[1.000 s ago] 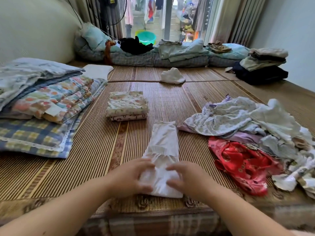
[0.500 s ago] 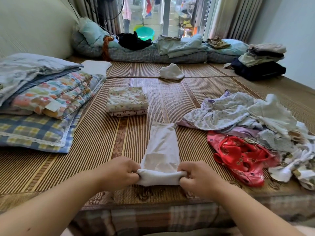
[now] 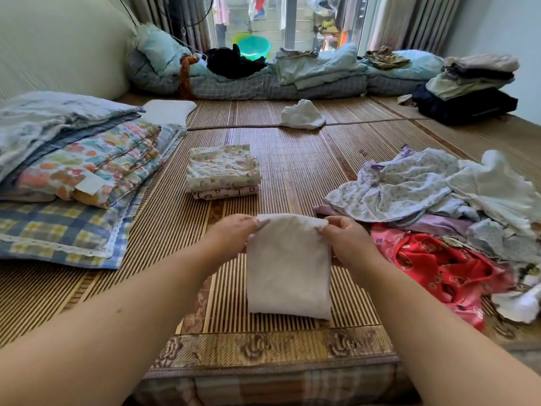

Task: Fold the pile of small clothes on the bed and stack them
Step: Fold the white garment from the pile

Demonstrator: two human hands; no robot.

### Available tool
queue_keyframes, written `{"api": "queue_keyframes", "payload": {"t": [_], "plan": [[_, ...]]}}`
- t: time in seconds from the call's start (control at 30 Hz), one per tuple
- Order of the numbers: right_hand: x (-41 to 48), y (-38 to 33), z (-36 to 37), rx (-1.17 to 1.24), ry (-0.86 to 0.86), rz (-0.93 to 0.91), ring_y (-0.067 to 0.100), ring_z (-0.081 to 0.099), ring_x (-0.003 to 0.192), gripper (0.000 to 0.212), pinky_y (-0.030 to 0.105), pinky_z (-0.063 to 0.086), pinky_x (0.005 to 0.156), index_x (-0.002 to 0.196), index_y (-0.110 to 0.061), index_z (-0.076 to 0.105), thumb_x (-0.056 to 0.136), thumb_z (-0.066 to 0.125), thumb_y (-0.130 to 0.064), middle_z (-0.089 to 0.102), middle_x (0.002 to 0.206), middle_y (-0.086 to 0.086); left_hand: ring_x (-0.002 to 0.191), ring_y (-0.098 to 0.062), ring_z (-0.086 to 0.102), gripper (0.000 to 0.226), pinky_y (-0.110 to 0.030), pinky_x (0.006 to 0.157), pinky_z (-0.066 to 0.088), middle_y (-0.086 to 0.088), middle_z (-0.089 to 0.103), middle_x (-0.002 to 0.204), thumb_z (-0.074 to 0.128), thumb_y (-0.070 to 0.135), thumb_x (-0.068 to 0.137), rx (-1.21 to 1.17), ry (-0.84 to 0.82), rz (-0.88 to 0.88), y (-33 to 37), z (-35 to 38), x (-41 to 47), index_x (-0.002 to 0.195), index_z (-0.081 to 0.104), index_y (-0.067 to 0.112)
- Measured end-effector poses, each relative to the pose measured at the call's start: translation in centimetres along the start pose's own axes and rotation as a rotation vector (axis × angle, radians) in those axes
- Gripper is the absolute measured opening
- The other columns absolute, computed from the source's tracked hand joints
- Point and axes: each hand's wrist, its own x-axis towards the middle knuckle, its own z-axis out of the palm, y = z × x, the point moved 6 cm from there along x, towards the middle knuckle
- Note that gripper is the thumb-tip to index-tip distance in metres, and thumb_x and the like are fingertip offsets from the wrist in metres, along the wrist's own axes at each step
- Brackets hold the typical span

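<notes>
White garment (image 3: 288,268), is that the one being worked on?
— Yes. It lies on the bed mat (image 3: 292,159) right in front of the person, between the folded stack (image 3: 224,171) and the loose pile (image 3: 439,206).

What are the hands doing?
— The left hand (image 3: 231,232) pinches the far left corner and the right hand (image 3: 348,241) pinches the far right corner, fingers curled over the cloth. Both are gripping the garment's far edge, which looks lifted a little off the mat.

How far along would you say the job is?
— Early, I'd judge. The stack holds only two or three folded pieces, a floral one on top. The loose pile on the right is much bigger: pale printed pieces, something lilac, a red garment (image 3: 439,265) at the front, more white cloth at the edge. A crumpled white piece (image 3: 303,114) lies alone further up the bed; I can't tell if it belongs to the job.

And this garment itself?
— Partly folded into a narrow rectangle. It probably needs another fold before it goes on the stack.

Which way does it point?
— Its long axis runs straight away from the person, near end by the bed's front edge, far end towards the stack. The near end looks rounded, so I take that for the fold.
</notes>
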Motion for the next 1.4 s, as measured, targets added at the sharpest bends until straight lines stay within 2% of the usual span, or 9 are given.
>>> {"api": "queue_keyframes", "payload": {"t": [0.13, 0.27, 0.53, 0.63, 0.83, 1.03, 1.17, 1.27, 1.4], "plan": [[1.4, 1.1, 0.9, -0.644, -0.060, -0.095, 0.023, 0.048, 0.128, 0.066, 0.033, 0.038, 0.104, 0.144, -0.020, 0.039, 0.086, 0.066, -0.034, 0.045, 0.145, 0.006, 0.134, -0.021, 0.039, 0.058, -0.044, 0.107, 0.038, 0.002, 0.036, 0.151, 0.049, 0.044, 0.095, 0.288, -0.004, 0.025, -1.7, 3.0, 0.2, 0.148, 0.031, 0.028], [1.2, 1.6, 3.3, -1.013, -0.263, -0.295, 0.016, 0.022, 0.144, 0.045, 0.053, 0.023, 0.114, 0.134, -0.039, 0.050, 0.090, 0.053, -0.048, 0.031, 0.152, -0.013, 0.147, -0.020, 0.006, 0.061, -0.058, 0.116, 0.013, 0.012, 0.006, 0.160, 0.044, 0.061, 0.090, 0.630, -0.111, 0.095, -2.8, 6.0, -1.2, 0.146, 0.028, 0.045], [-1.9, 0.0, 4.4, -1.412, -0.292, -0.231, 0.019, 0.056, 0.098, 0.043, 0.044, 0.039, 0.093, 0.113, -0.030, 0.063, 0.089, 0.043, -0.060, 0.063, 0.103, -0.004, 0.146, -0.025, 0.010, 0.062, -0.065, 0.113, 0.005, 0.004, 0.015, 0.159, 0.054, 0.056, 0.087, 0.680, -0.028, -0.048, -3.9, 3.5, 0.0, 0.142, 0.025, 0.054], [-2.5, -0.2, 4.4, -1.267, -0.235, -0.190, 0.017, 0.059, 0.085, 0.043, 0.036, 0.050, 0.081, 0.104, -0.024, 0.062, 0.087, 0.049, -0.061, 0.062, 0.091, -0.004, 0.139, -0.025, 0.027, 0.070, -0.061, 0.112, 0.022, 0.001, 0.032, 0.152, 0.059, 0.052, 0.085, 0.665, 0.138, -0.120, -4.6, 0.9, 0.4, 0.146, 0.026, 0.040], [-1.1, 2.0, 1.0, -1.039, 0.036, 0.121, 0.031, 0.048, 0.119, 0.085, 0.040, 0.046, 0.095, 0.128, -0.013, 0.047, 0.071, 0.059, -0.075, 0.049, 0.130, 0.012, 0.110, -0.024, 0.049, 0.086, -0.042, 0.092, 0.043, -0.003, 0.058, 0.119, 0.044, 0.090, 0.062, 0.552, 0.066, -0.328, -7.3, 1.6, -0.2, 0.113, 0.063, 0.024], [-0.3, 2.6, 2.4, -0.816, -0.101, 0.117, 0.016, 0.060, 0.081, 0.027, 0.028, 0.043, 0.060, 0.093, -0.015, 0.062, 0.082, 0.064, -0.039, 0.064, 0.093, 0.002, 0.085, -0.021, 0.066, 0.034, -0.035, 0.068, 0.056, -0.003, 0.061, 0.094, 0.059, 0.034, 0.092, 0.182, 0.081, -0.251, -4.6, 3.1, -0.4, 0.113, 0.038, 0.016], [0.2, 1.4, 1.8, -0.534, -0.028, 0.094, 0.016, 0.058, 0.082, 0.036, 0.027, 0.043, 0.060, 0.127, -0.015, 0.044, 0.094, 0.054, -0.023, 0.057, 0.093, 0.000, 0.062, -0.007, 0.054, 0.047, -0.014, 0.052, 0.050, 0.003, 0.056, 0.083, 0.054, 0.018, 0.096, 0.036, 0.139, -0.124, -4.1, 2.7, -0.1, 0.129, 0.021, 0.019], [0.7, 0.9, 2.2, -0.592, -0.110, -0.001, 0.022, 0.062, 0.085, 0.065, 0.031, 0.047, 0.068, 0.151, -0.037, 0.014, 0.098, 0.047, -0.017, 0.062, 0.108, 0.010, 0.067, -0.001, 0.049, 0.052, -0.005, 0.055, 0.046, 0.003, 0.057, 0.107, 0.056, 0.019, 0.095, -0.003, 0.005, -0.029, -4.0, 3.2, 0.2, 0.142, 0.033, 0.028], [0.5, 0.8, 3.2, -0.603, -0.334, 0.040, 0.011, 0.062, 0.085, 0.046, 0.017, 0.048, 0.064, 0.130, -0.037, 0.055, 0.094, 0.048, -0.009, 0.055, 0.123, -0.007, 0.072, -0.014, 0.062, 0.043, -0.020, 0.061, 0.053, -0.001, 0.051, 0.122, 0.056, 0.018, 0.094, -0.089, -0.215, -0.055, -4.2, 4.2, 0.6, 0.131, 0.051, 0.039]]}}
